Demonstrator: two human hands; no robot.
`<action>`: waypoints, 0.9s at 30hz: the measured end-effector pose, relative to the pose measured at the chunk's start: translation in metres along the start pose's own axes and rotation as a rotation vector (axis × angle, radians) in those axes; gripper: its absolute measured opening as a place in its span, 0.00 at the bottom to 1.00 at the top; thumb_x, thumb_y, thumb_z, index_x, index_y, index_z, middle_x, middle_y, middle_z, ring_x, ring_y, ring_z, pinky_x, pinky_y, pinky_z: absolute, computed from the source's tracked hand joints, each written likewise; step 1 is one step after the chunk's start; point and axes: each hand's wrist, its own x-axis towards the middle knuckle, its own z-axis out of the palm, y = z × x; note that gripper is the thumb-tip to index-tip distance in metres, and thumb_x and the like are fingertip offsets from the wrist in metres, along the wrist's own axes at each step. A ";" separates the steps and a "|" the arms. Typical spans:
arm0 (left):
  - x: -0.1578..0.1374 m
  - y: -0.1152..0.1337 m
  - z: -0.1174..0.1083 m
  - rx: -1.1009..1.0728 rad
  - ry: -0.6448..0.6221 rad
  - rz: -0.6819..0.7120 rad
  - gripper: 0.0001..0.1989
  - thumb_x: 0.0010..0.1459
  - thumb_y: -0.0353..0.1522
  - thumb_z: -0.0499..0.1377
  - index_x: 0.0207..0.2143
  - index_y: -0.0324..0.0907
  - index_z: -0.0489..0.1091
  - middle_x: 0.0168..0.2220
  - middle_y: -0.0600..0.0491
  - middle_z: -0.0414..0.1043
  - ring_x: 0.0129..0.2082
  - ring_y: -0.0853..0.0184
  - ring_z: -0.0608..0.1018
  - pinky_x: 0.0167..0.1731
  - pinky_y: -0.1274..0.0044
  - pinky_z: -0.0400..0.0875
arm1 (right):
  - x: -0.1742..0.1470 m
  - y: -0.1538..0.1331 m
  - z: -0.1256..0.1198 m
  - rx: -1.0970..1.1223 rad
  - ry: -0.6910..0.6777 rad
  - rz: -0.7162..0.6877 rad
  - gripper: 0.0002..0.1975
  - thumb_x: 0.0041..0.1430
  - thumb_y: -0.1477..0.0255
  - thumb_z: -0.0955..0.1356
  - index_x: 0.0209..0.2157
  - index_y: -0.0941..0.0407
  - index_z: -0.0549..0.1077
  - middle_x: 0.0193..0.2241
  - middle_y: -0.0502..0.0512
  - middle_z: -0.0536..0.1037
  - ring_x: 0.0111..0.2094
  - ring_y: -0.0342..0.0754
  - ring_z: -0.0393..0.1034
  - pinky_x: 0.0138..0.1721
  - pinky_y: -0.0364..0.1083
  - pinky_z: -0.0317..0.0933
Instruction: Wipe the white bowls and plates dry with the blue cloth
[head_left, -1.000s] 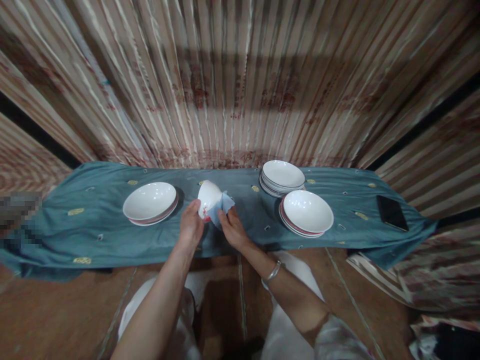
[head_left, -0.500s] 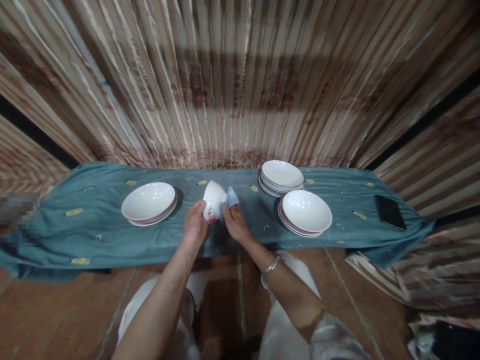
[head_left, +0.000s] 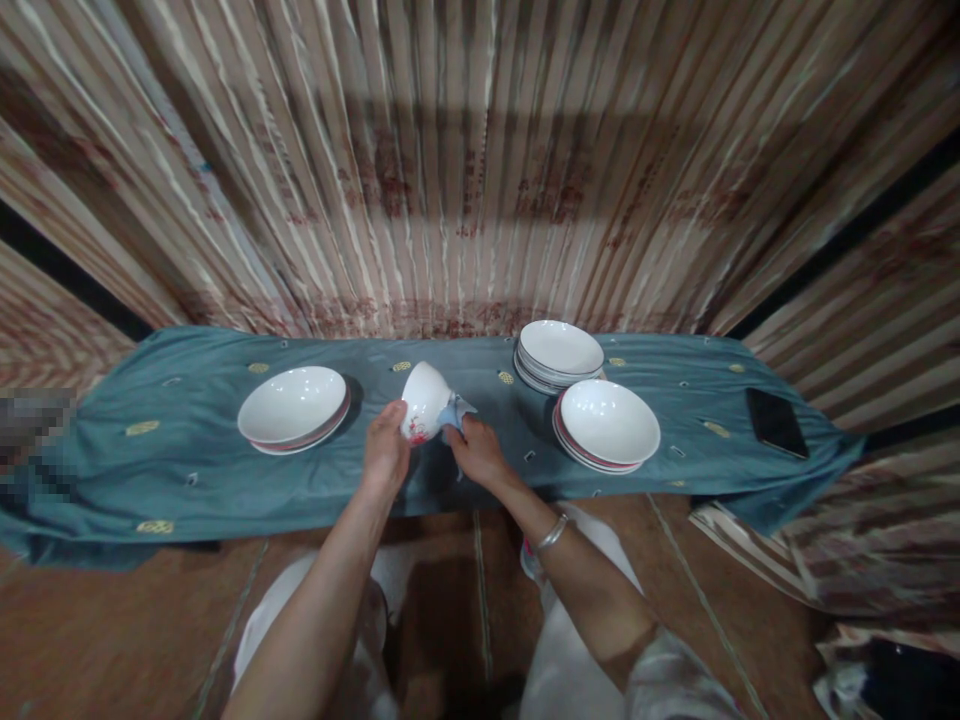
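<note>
A white bowl (head_left: 424,398) with a red floral print is held tilted on its side over the table, its base turned to the right. My left hand (head_left: 385,446) grips it by the rim side, fingers closed around the edge. In my right hand (head_left: 478,448) a light blue cloth (head_left: 455,412) is pinched and pressed against the bowl's base. The far fingers of my left hand are hidden behind the bowl.
Stacked white bowls (head_left: 292,405) stand on the left of the teal tablecloth (head_left: 420,497). To the right are another bowl stack (head_left: 610,424) and, behind it, a plate stack (head_left: 561,350). A dark phone (head_left: 776,422) lies at the right end. A striped curtain (head_left: 465,170) hangs behind.
My right hand has turned over, knuckles now more upward, and the cloth has shifted down around the bowl's base. The bowl stays in my left hand, nearly in place.
</note>
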 end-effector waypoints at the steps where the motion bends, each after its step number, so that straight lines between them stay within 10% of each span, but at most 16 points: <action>1: 0.000 0.000 0.000 0.002 0.001 0.004 0.16 0.38 0.37 0.69 0.27 0.38 0.71 0.25 0.55 0.75 0.24 0.71 0.74 0.32 0.76 0.69 | -0.001 0.000 -0.002 -0.027 -0.008 0.008 0.10 0.65 0.69 0.61 0.39 0.58 0.71 0.37 0.62 0.78 0.41 0.54 0.74 0.41 0.46 0.61; 18: -0.008 -0.021 0.012 0.295 -0.077 0.095 0.09 0.43 0.37 0.67 0.23 0.40 0.75 0.20 0.57 0.71 0.21 0.72 0.69 0.24 0.80 0.62 | 0.005 0.021 -0.031 -0.178 0.204 0.048 0.15 0.67 0.65 0.59 0.34 0.57 0.71 0.31 0.63 0.78 0.36 0.54 0.74 0.37 0.47 0.61; 27: -0.019 -0.035 0.012 0.619 -0.269 0.259 0.04 0.43 0.36 0.67 0.24 0.47 0.77 0.28 0.52 0.79 0.34 0.58 0.76 0.43 0.70 0.67 | 0.014 0.049 -0.036 -0.105 0.235 0.005 0.14 0.67 0.64 0.59 0.41 0.55 0.73 0.32 0.61 0.77 0.39 0.54 0.73 0.39 0.47 0.62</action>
